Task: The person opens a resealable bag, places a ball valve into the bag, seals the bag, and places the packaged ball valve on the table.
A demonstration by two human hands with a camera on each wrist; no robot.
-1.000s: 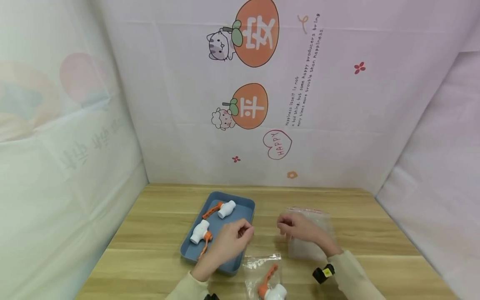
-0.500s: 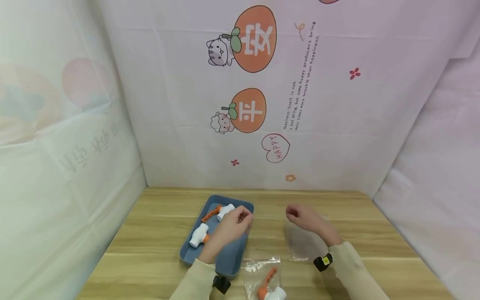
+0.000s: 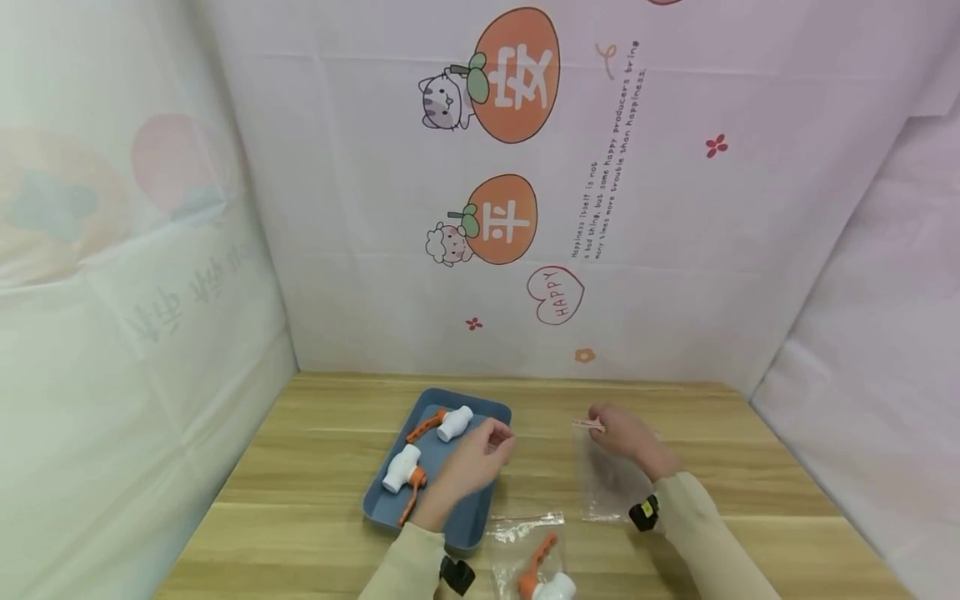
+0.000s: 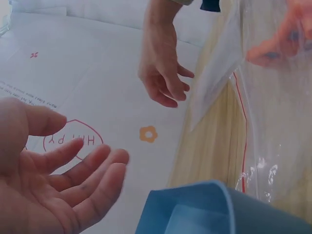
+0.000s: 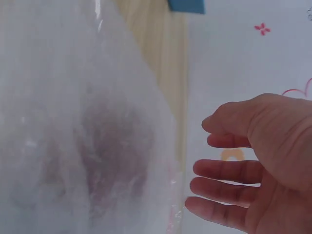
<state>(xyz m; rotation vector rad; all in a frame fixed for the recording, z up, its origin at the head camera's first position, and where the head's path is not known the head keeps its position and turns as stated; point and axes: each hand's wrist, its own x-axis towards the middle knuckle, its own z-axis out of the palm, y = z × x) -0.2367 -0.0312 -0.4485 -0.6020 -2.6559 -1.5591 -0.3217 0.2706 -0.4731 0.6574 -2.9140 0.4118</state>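
My left hand (image 3: 476,458) hovers over the right side of a blue tray (image 3: 467,521), holding nothing; its fingers are loosely bent in the left wrist view. In the tray lie two white ball valves with orange handles, the far valve (image 3: 454,423) and the nearer valve (image 3: 402,468). On the right, my right hand (image 3: 624,435) is above the top edge of a clear zip bag (image 3: 602,487). Its fingers (image 5: 224,192) look extended and apart from the bag in the right wrist view. Another zip bag (image 3: 504,554) contains an orange-handled valve (image 3: 557,587).
The wooden table (image 3: 285,492) extends to both sides of the tray and bags. A printed white cloth (image 3: 390,317) hangs along its back edge. More cloth hangs at the left and right sides. The valve bag lies close to the tray's right side.
My right hand has shifted right and slightly farther from me, over the zip bag's top edge. The left hand has moved slightly forward. The valves stay in place.
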